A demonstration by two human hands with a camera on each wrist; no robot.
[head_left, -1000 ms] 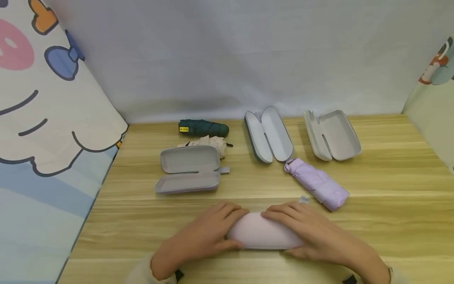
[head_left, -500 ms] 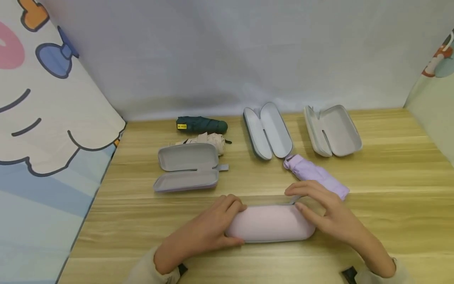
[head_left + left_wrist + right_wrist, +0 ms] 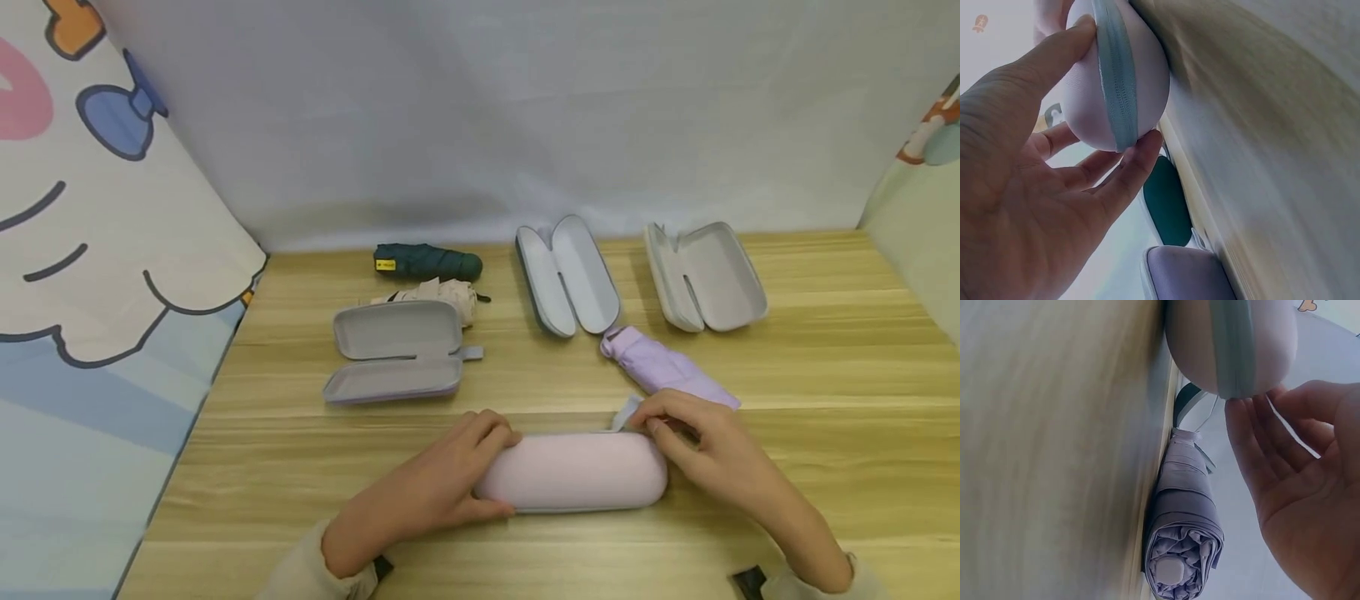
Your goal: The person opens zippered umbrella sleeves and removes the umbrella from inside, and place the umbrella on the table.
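Note:
A closed pale pink glasses case (image 3: 572, 472) with a grey-green zipper band (image 3: 1116, 81) lies on the table before me. My left hand (image 3: 435, 479) grips its left end, thumb on the near side and fingers behind. At the far right corner, my right hand (image 3: 708, 442) pinches at the zipper, thumb and forefinger together beside a small grey tab (image 3: 624, 413). The zipper pull itself is hidden by those fingertips. Just behind the right hand lies a folded lilac umbrella (image 3: 667, 367), its rolled end facing the camera in the right wrist view.
An open grey-lined glasses case (image 3: 397, 329) stands at left, partly covering a beige folded umbrella (image 3: 453, 300). A dark green folded umbrella (image 3: 427, 262) lies behind. Two more open cases, one dark-shelled (image 3: 581, 275) and one pale (image 3: 723, 279), stand at the back near a white curtain (image 3: 510, 117).
My right hand has let go of the case's right side and moved to its far right corner, where thumb and forefinger have closed together. The left hand keeps its grip.

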